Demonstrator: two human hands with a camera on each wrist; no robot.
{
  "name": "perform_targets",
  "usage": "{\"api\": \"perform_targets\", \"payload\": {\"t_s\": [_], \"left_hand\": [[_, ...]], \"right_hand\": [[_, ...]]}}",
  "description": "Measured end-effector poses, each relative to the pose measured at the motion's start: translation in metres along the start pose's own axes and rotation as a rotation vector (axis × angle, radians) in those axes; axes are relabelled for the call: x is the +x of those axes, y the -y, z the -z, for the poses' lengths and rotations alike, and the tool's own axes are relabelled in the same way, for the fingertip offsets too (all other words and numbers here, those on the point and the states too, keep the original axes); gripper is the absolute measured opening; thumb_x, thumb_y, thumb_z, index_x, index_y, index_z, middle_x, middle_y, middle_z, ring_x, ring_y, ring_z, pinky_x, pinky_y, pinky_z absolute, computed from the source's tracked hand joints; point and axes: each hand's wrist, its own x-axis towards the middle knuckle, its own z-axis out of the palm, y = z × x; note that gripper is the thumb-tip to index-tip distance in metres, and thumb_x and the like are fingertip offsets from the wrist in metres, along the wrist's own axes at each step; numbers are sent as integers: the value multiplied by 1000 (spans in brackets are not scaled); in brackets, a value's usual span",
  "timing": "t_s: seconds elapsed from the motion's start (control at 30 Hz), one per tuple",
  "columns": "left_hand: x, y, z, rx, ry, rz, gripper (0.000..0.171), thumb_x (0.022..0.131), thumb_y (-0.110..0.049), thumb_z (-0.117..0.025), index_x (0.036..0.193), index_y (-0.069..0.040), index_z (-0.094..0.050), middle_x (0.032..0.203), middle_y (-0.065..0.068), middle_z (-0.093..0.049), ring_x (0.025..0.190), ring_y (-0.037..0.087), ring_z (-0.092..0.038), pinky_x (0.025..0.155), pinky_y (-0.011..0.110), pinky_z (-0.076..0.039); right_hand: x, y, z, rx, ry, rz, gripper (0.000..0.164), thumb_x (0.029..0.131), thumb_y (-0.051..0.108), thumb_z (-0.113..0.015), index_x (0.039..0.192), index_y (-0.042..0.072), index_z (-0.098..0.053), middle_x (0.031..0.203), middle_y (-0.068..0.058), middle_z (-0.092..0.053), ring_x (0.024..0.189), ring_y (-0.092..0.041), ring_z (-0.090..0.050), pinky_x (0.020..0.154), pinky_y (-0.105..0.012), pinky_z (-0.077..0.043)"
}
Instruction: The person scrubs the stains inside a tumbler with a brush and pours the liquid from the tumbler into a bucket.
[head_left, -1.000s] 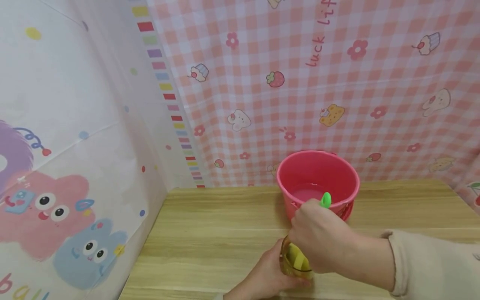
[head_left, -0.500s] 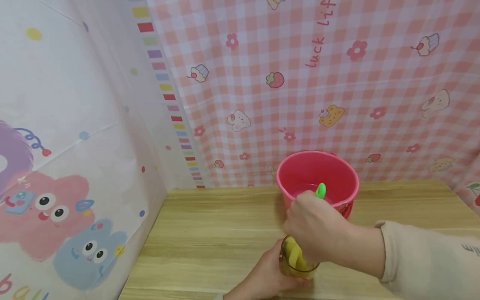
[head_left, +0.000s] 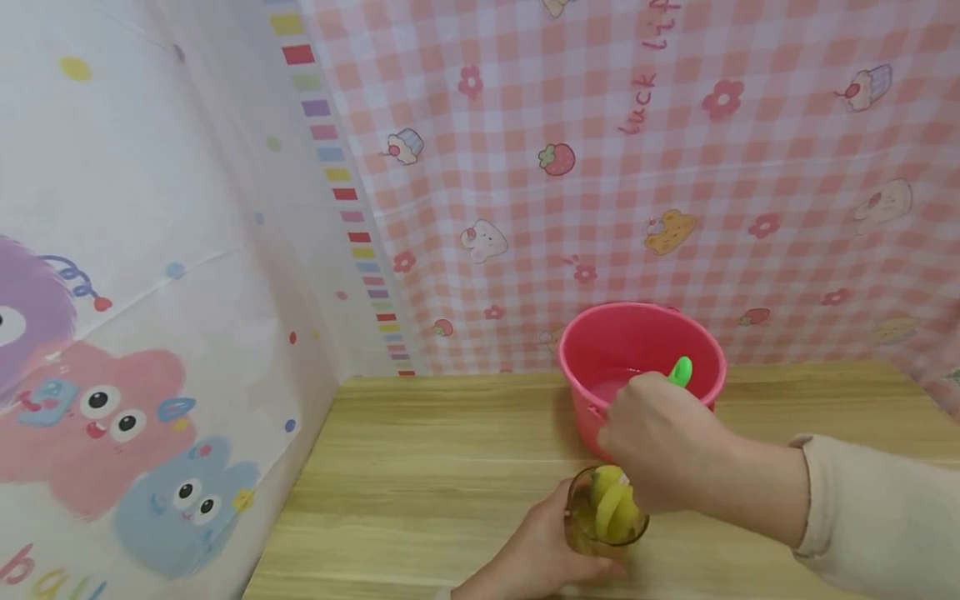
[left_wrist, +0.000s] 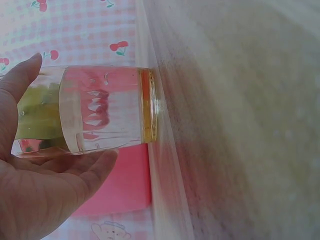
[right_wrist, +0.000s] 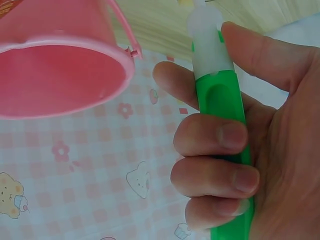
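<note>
My left hand (head_left: 536,546) grips a clear, amber-tinted drinking glass (left_wrist: 105,105), thumb on one side and fingers on the other. The glass stands on the table in the head view, its base against the wood in the left wrist view. A yellow sponge head (head_left: 618,504) sits in the glass mouth; part of it shows through the wall. It belongs to a bottle brush, whose green and white handle (right_wrist: 220,95) my right hand (head_left: 667,442) grips with curled fingers. The brush neck is hidden behind that hand in the head view.
A pink bucket (head_left: 588,425) stands just behind the hands, with what looks like some liquid at its bottom. The wood-patterned table (head_left: 390,467) extends to both sides. Behind it hangs a pink checked cloth (head_left: 517,200); a white printed sheet (head_left: 202,333) borders the left.
My right hand has shifted slightly right and tilted the brush, so more of the sponge shows at the glass mouth. My left hand keeps its hold on the glass. The head view has shifted slightly.
</note>
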Motion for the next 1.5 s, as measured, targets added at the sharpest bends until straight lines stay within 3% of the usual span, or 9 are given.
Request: {"api": "perform_targets", "payload": {"t_s": [0.47, 0.73, 0.97, 1.37, 1.5], "left_hand": [[0, 0, -1, 1, -7, 19, 84, 75, -29, -98, 144, -37, -50, 131, -19, -60, 120, 3, -57, 103, 26, -47], [1, -2, -1, -39, 10, 72, 83, 76, -26, -97, 143, -40, -50, 132, -22, -59, 121, 2, -55, 103, 27, -47], [0, -1, -2, -43, 2, 24, 84, 76, -26, -97, 144, -40, -50, 131, -19, -61, 117, 4, -58, 102, 25, -47], [0, -2, -1, -52, 3, 36, 88, 77, -26, -96, 148, -42, -48, 132, -20, -61, 119, 4, -58, 106, 27, -45], [0, -3, 0, -70, 18, 83, 85, 79, -28, -95, 147, -43, -47, 132, -21, -60, 119, 4, -57, 106, 29, -45]], "right_hand": [[-14, -5, -8, 70, -91, -20, 38, 66, 30, -73, 54, 18, -39, 45, 3, -27, 45, -15, -26, 46, -27, -31], [-20, -2, -5, 38, -85, -16, 38, 69, 31, -72, 55, 19, -39, 46, 4, -30, 45, -16, -29, 45, -28, -34], [-19, 4, 3, 20, -80, 0, 34, 66, 30, -71, 55, 18, -41, 46, 3, -32, 46, -18, -33, 46, -28, -35], [-12, 10, 15, -62, -61, 9, 35, 69, 33, -70, 54, 17, -43, 43, 1, -33, 45, -19, -35, 46, -28, -38], [-9, 10, 19, -68, -48, 15, 35, 69, 34, -70, 55, 16, -44, 44, 1, -35, 46, -18, -34, 47, -27, -36]]}}
